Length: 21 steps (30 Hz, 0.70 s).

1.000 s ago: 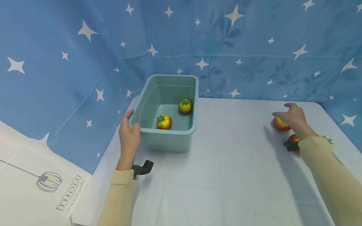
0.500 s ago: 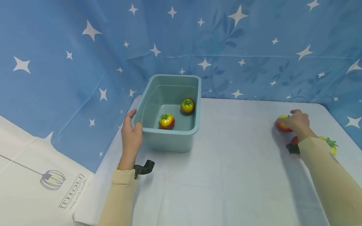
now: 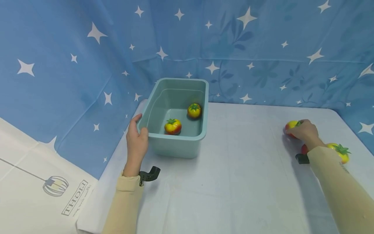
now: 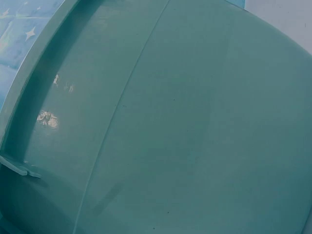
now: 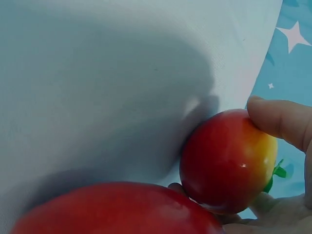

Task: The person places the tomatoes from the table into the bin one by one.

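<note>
My left hand (image 3: 137, 139) grips the near-left corner of a blue-green plastic bin (image 3: 175, 146), its thumb over the rim. The left wrist view is filled by the bin's wall (image 4: 161, 117). Inside the bin lie two glossy red-and-yellow tomatoes, one near the front (image 3: 173, 126) and one at the right wall (image 3: 194, 111). On the right of the table, my right hand (image 3: 306, 133) holds a red-and-yellow tomato (image 5: 224, 161) between thumb and fingers. Close beside it is a red tomato (image 5: 117, 209), mostly hidden under my wrist in the head view.
A yellow tomato (image 3: 340, 152) with a green leafy top lies beyond my right sleeve, partly covered by it. White cloth covers the table (image 3: 233, 169). A blue star-patterned curtain (image 3: 263, 39) hangs along the back and left.
The right hand has come down onto the tomato, and its fingers have closed around it. The left hand stays on the bin's corner. The head view has shifted slightly.
</note>
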{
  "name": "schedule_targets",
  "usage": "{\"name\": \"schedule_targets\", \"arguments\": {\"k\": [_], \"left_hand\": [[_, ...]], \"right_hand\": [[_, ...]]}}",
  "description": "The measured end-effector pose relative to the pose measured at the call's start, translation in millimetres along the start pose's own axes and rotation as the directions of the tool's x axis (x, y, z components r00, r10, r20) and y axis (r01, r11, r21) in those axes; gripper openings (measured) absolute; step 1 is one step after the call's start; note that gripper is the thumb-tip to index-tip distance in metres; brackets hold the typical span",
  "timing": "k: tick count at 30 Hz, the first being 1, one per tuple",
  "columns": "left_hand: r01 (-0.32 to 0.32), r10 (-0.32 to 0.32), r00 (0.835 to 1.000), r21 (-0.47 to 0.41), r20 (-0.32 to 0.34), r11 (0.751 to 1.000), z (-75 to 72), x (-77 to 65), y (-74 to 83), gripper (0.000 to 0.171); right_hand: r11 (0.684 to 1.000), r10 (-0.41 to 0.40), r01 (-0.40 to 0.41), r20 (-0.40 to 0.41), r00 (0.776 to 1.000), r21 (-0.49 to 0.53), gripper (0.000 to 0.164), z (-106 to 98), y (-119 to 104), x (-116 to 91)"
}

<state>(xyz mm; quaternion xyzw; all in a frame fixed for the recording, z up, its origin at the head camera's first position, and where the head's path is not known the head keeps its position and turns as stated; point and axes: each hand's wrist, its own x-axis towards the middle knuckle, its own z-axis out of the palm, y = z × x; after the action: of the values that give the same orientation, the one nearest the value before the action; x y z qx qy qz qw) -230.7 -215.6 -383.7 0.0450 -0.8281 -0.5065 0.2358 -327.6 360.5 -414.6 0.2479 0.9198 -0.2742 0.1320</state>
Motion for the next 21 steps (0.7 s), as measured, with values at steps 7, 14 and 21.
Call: {"name": "schedule_targets", "arguments": {"k": [7,14,21], "left_hand": [[-0.002,0.002,1.0,-0.004,0.005,1.0,0.5,-0.1,0.0,0.059],[0.007,-0.007,1.0,-0.003,-0.001,1.0,1.1,0.6,-1.5,0.058],[0.017,-0.017,1.0,-0.01,0.0,1.0,1.1,0.3,-0.9,0.058]], "right_hand": [[0.999,-0.035,0.037,-0.06,0.998,0.033,0.102,2,3,1],[0.987,-0.054,0.07,-0.113,0.992,0.146,0.114,3,-4,-2],[0.948,-0.178,0.228,-0.226,0.958,0.221,0.106,6,-31,-19]]}}
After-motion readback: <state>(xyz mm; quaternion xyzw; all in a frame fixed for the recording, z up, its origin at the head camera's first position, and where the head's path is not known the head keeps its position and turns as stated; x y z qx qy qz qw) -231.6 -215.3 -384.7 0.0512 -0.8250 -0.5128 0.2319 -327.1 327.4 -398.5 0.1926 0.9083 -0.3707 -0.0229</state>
